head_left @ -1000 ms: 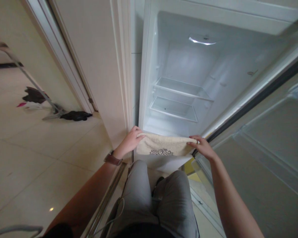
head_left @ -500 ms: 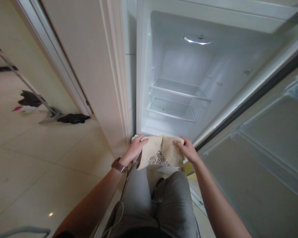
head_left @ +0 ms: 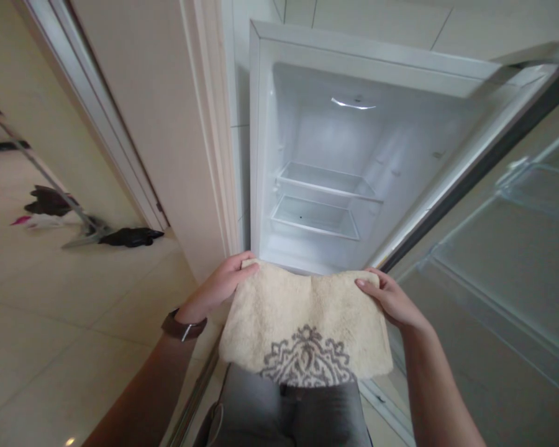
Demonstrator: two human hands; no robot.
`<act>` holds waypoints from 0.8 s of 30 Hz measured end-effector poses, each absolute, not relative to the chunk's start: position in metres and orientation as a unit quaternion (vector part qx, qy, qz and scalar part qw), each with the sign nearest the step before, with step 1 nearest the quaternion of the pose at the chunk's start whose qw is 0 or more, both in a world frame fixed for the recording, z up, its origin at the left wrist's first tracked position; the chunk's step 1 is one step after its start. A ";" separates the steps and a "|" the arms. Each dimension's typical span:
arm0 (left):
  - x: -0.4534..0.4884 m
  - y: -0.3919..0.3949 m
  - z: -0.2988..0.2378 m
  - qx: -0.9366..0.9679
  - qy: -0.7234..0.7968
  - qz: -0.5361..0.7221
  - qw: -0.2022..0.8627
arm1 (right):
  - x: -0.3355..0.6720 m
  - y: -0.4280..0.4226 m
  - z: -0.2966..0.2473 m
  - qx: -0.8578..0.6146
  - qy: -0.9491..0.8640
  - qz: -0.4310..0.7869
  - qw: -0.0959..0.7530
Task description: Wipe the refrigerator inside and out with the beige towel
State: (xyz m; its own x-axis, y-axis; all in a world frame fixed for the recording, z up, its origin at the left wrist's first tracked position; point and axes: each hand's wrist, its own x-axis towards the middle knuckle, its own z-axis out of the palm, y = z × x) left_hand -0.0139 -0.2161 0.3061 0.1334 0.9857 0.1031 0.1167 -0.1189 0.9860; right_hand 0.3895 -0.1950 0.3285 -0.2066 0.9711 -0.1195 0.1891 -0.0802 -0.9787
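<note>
A cream towel (head_left: 302, 304) with a dark scrolled pattern on its lower part is spread out over my lap. My left hand (head_left: 230, 277) pinches its upper left corner, thumb on top and fingers underneath. At the upper right corner my right hand (head_left: 386, 297) grips it the same way. The towel's top edge sags slightly between the hands. Just beyond it stands a refrigerator (head_left: 255, 149) with its lit white interior showing. The underside of the towel is hidden.
The refrigerator door (head_left: 503, 261) with clear shelves stands open at the right. Glass shelves (head_left: 328, 180) sit low inside the compartment. A door frame (head_left: 205, 143) rises to the left. Black bags (head_left: 130, 236) and a dustpan (head_left: 81, 238) lie on the tiled floor (head_left: 97, 292).
The towel, folded and bunched before, is now opened wide and nearer to me. My hands have moved apart, and the view has tilted up, showing the refrigerator's top edge.
</note>
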 end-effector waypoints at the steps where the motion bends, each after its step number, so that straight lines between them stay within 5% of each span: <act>1: -0.010 -0.210 0.298 0.596 0.486 0.466 0.438 | 0.384 -0.188 0.319 -0.524 -0.575 0.510 0.366; 8: 0.062 -0.193 0.241 0.544 0.596 0.498 0.317 | 0.314 -0.169 0.265 -0.585 -0.669 0.264 0.374; 24: 0.125 -0.227 0.242 0.539 0.466 0.575 0.402 | 0.241 -0.215 0.244 -0.543 -0.600 0.337 0.480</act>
State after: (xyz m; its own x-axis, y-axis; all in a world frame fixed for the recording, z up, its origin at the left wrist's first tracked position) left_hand 0.1247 -0.2272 0.2421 -0.0964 0.9649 0.2444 0.0397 -0.2416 0.9696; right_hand 0.2411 -0.2154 0.2436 0.0515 0.9763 0.2104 0.3283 0.1824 -0.9268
